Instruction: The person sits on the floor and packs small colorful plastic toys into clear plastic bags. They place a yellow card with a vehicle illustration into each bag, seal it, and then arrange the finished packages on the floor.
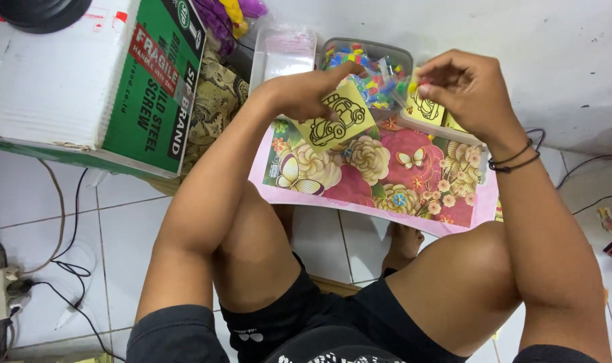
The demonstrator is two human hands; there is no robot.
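Yellow card [338, 117] with a black line drawing of a car is the main thing in hand here: the left hand [304, 93] pinches it by its upper edge, thumb behind and fingers curled over the front, so the printed face tilts up toward the head camera and reads clearly. It hangs just above the far edge of the floral surface [380, 178], a pink board patterned with butterflies and roses, which rests low in front of the bare knees over the tiled floor [117, 228].

Larger things ring that surface. Beyond its left corner a green and white cardboard box [84, 81] lies on its side. At the far edge sit a clear plastic tray [282, 57] and, beside it, a grey bin of small coloured pieces [370, 70], near enough for either hand to reach without leaning.

Right hand [464, 91], with dark cords at the wrist, hovers over the far right corner, fingertips drawn together in a narrow pinch on something small and yellowish; what it is cannot be told. Just below it lies a second yellow card [425, 109], partly hidden by the fingers. The first card is well apart from this hand, across the bin, and wholly in the grip of the left.
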